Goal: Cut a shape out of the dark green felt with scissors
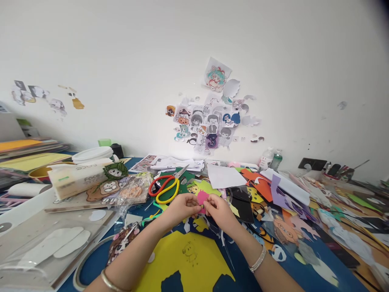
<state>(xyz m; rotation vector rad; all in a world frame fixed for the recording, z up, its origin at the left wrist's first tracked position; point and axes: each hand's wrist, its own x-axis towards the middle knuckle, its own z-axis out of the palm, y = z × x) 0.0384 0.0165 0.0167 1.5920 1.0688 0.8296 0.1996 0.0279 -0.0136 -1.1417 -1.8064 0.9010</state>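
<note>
Now pink paper tight in left hand and right hand, "Face" packet leftward.

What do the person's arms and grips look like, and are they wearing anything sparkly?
The left arm has a smooth, shiny, pale bangle. The right arm has a wider, silvery, sparkly bracelet. No sleeves show. The left grip and right grip wear no gloves.

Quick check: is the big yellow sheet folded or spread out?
Spread out: the yellow sheet lies open on the blue surface, its drawing fully visible, no fold showing.
</note>
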